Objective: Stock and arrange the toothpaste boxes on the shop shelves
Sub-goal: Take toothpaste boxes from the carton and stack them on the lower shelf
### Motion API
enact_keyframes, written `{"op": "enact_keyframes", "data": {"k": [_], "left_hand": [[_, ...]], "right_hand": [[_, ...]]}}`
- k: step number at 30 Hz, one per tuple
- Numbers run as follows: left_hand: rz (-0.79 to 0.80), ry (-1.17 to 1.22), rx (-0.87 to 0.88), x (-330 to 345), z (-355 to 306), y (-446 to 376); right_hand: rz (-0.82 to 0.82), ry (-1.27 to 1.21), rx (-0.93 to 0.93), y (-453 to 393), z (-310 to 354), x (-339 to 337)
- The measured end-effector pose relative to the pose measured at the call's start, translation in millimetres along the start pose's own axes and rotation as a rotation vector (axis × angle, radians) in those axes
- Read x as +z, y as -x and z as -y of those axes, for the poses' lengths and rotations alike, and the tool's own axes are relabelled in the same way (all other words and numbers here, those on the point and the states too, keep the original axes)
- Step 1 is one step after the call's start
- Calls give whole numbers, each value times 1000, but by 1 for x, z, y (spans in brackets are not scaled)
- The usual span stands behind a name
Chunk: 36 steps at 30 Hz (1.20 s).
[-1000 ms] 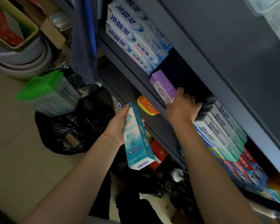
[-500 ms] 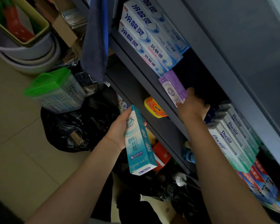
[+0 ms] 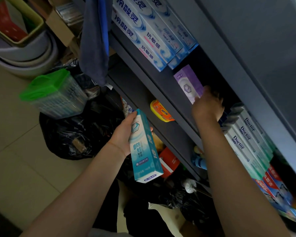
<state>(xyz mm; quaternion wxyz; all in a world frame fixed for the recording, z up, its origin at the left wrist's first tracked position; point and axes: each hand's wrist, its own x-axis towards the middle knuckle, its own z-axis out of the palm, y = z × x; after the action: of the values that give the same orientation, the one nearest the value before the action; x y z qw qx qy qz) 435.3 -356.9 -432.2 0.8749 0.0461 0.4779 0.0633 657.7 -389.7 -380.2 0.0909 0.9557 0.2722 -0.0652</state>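
My left hand (image 3: 124, 134) grips a teal toothpaste box (image 3: 143, 151) upright in front of the dark shelves (image 3: 161, 86), below shelf height. My right hand (image 3: 207, 106) reaches into the dark gap on the shelf, with its thumb side against a purple toothpaste box (image 3: 188, 82); its fingertips are hidden in shadow and blurred. A stack of white-and-blue toothpaste boxes (image 3: 149, 35) lies left of the purple box. White "Doctor" boxes (image 3: 246, 139) lie right of my hand, and red-and-blue boxes (image 3: 273, 189) lie beyond those.
An orange packet (image 3: 161, 111) sits on the shelf below. On the tiled floor lie a black plastic bag (image 3: 75, 134), a green-lidded clear container (image 3: 55, 93) and stacked basins (image 3: 24, 57). A blue cloth (image 3: 96, 40) hangs at the shelf's left end.
My right hand has shifted left along the shelf, closer to the purple box. The view has tilted down and right. My left hand still holds the teal box in the same pose.
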Motion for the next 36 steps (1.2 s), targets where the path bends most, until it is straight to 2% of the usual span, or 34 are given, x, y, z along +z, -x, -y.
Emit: {"op": "enact_keyframes", "data": {"k": [4, 10, 13, 16, 17, 18, 21, 22, 23, 25, 27, 30, 32, 34, 36], "left_hand": [[-5, -13, -5, -1, 3, -7], [32, 4, 11, 0, 5, -10], [70, 24, 58, 5, 3, -12], [34, 59, 145, 16, 1, -15], [26, 78, 194, 18, 0, -18], [30, 103, 247, 21, -1, -21], [57, 167, 352, 31, -7, -26], [71, 180, 363, 33, -8, -28], [87, 206, 366, 36, -9, -29], [122, 246, 360, 43, -10, -32], [131, 188, 356, 52, -10, -33], [7, -41, 304, 68, -9, -26], [-38, -106, 233, 74, -8, -21], [-35, -156, 190, 75, -6, -19], [-18, -197, 179, 72, -3, -20]], "right_hand": [[-91, 7, -50, 18, 6, 11], [-9, 6, -60, 38, 6, 28], [-9, -76, -92, 34, 5, 25], [-120, -124, -141, 44, 4, 12], [-108, -182, -179, 49, 4, 12], [-8, -299, -201, 56, 6, 9], [513, -632, -134, 79, 12, 2], [600, -664, -124, 84, 11, 2], [621, -694, -123, 87, 9, 2], [563, -738, -121, 88, 4, 2], [392, -678, -143, 83, 0, 1], [28, -296, -242, 66, -4, 2], [-125, -115, -232, 54, -6, -1], [-208, -54, -234, 42, -6, 1], [-199, -3, -239, 31, -5, 9]]}}
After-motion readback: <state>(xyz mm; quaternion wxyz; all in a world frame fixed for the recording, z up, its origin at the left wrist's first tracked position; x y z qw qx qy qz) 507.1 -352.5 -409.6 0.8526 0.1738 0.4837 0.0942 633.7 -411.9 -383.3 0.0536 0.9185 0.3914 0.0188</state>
